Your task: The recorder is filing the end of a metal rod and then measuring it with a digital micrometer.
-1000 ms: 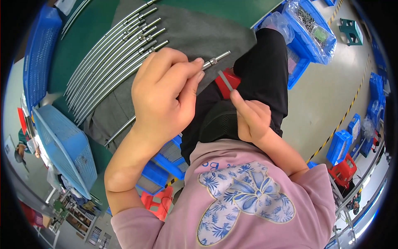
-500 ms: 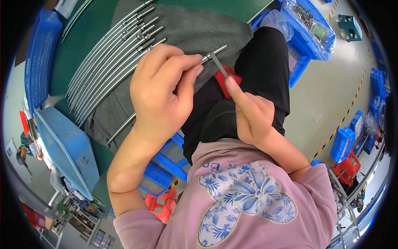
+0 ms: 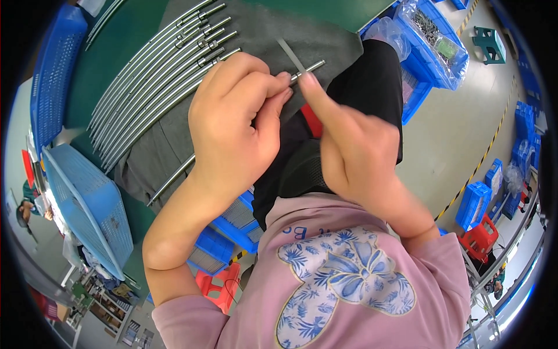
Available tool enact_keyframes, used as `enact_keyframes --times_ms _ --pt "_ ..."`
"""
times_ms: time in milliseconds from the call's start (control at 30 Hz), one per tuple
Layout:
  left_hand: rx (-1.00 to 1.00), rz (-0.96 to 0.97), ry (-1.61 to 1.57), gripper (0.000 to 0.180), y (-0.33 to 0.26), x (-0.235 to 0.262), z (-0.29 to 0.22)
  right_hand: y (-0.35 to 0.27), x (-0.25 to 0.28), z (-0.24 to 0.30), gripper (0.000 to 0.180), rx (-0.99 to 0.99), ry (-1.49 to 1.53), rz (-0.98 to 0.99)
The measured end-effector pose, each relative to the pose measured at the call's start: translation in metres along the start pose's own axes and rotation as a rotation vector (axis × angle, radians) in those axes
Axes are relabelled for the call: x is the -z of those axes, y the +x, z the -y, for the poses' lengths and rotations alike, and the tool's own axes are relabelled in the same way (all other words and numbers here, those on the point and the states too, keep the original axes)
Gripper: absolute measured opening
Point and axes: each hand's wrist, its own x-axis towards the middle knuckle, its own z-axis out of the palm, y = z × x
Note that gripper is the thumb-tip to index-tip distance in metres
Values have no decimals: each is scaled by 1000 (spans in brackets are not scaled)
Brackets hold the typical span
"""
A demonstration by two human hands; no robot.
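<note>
The left hand [image 3: 238,125] is curled shut around a thin, shiny metal rod [image 3: 311,67]. The rod's threaded tip pokes out past the pinched thumb and forefinger, and its long shaft shows again below the wrist, running down over the grey cloth mat [image 3: 174,136]. The right hand [image 3: 354,148] is loosely closed, with its forefinger stretched up to meet the left fingertips at the rod's end. There it presses a flat, narrow grey metal strip [image 3: 289,54], which sticks up and to the left, touching the rod just behind the tip. A small red piece [image 3: 311,120] shows between the 2 hands; how it is held cannot be told.

On the mat, to the left of the hands, lies a row of long silver rods with fitted ends [image 3: 157,75], side by side. The mat rests on a green worktable [image 3: 116,52]. A blue plastic crate [image 3: 87,203] stands at the table's left edge. A blue bin of small metal parts in a clear bag [image 3: 436,41] sits on the floor to the right.
</note>
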Motion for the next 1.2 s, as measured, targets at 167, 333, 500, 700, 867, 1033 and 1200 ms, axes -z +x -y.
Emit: enact_keyframes --times_ms 167,333,500,700,867,1033,1200 --pt "48 -26 -24 15 -2 -2 1 -25 3 -7 65 20 27 -70" --pt "45 18 -24 15 0 1 0 14 18 -1 54 19 113 97" --pt "52 1 -26 15 1 -2 -1 -6 42 -4 52 -43 52 289" --pt "76 2 -27 15 1 0 -1 -5 19 -1 52 6 17 148" --pt "47 11 -33 15 1 -1 -2 -2 2 -5 55 46 40 52" --pt "58 16 -44 16 0 -1 -2 -30 -17 -12 62 63 82 -157" --pt "46 3 -43 17 2 0 -1 8 -30 -17 59 155 100 -285"
